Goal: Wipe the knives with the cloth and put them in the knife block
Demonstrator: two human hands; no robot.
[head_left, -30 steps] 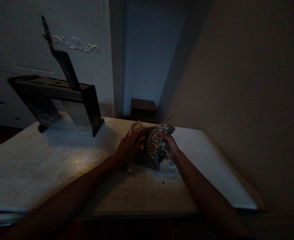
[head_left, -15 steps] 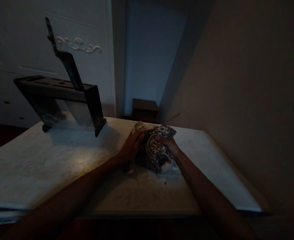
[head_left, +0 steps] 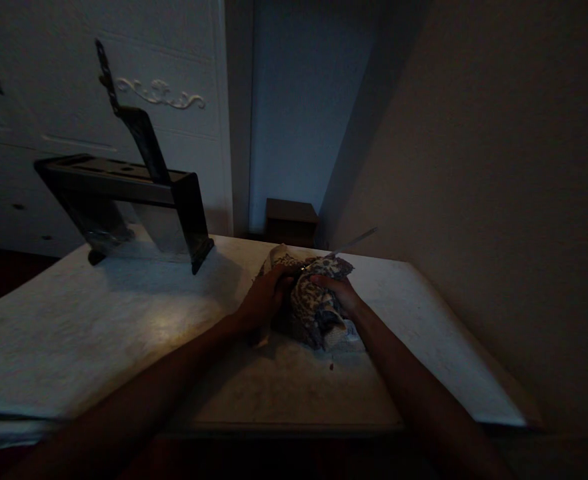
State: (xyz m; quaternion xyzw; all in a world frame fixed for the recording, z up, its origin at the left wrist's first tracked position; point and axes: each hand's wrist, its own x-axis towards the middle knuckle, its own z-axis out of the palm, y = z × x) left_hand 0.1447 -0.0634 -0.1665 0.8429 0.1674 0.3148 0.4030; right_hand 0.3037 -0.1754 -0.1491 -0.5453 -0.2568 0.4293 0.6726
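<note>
Head view: left hand (head_left: 264, 300) and right hand (head_left: 341, 293) both clutch a bunched patterned cloth (head_left: 314, 303) lying mid-table (head_left: 99, 333). A thin blade (head_left: 357, 241) pokes from its far side. Left of them stands a dark knife rack (head_left: 124, 193).

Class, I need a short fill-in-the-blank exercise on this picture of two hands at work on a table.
1. Both hands grip a patterned ____ on the table.
2. A thin metal blade sticks out of the bundle toward the ____ wall.
3. The dark knife block stands to the ____ of the left hand.

Missing words: cloth; right; left
</note>
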